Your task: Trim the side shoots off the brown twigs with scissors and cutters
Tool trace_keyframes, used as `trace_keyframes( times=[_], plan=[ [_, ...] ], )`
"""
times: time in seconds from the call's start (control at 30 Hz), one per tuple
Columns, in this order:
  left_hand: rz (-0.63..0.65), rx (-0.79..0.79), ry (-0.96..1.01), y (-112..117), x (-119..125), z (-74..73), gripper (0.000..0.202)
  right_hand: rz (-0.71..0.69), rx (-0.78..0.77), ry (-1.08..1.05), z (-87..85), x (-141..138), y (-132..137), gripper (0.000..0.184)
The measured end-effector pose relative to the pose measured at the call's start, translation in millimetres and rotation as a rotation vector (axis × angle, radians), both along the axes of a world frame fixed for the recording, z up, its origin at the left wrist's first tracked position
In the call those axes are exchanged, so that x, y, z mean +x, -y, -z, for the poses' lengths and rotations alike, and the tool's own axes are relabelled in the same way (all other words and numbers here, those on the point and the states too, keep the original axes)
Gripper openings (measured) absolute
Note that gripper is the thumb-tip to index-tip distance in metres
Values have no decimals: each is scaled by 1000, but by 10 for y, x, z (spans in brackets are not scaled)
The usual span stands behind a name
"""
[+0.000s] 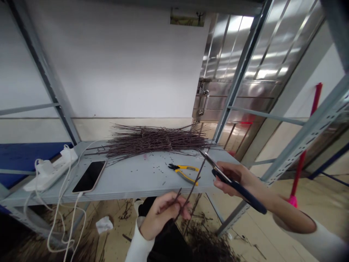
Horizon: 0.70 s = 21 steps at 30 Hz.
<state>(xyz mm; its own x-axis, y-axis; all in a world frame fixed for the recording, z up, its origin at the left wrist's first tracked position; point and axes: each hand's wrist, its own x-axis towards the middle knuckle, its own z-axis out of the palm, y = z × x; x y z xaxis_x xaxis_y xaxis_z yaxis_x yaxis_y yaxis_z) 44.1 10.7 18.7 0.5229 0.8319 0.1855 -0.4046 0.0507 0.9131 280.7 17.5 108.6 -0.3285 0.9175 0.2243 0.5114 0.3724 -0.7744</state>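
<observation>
In front of the shelf (131, 180), the left hand (163, 218) is pinching a twig (191, 191) while the right hand (236, 180) is clenching scissors (241, 193); a slipping twig is risking a cut to the left hand.

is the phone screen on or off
Off, it seems: the phone lies face up on the metal shelf with a black screen.

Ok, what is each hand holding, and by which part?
The left hand grips a thin twig low down; the right hand holds scissors by the handles.
</observation>
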Motion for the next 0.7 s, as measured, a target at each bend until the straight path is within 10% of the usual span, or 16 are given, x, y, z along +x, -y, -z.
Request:
trace_keyframes(
  times=[0.7],
  plan=[
    [-61, -70, -55, -14, 288, -273, 36, 186, 355, 332, 2, 56, 100, 33]
  ],
)
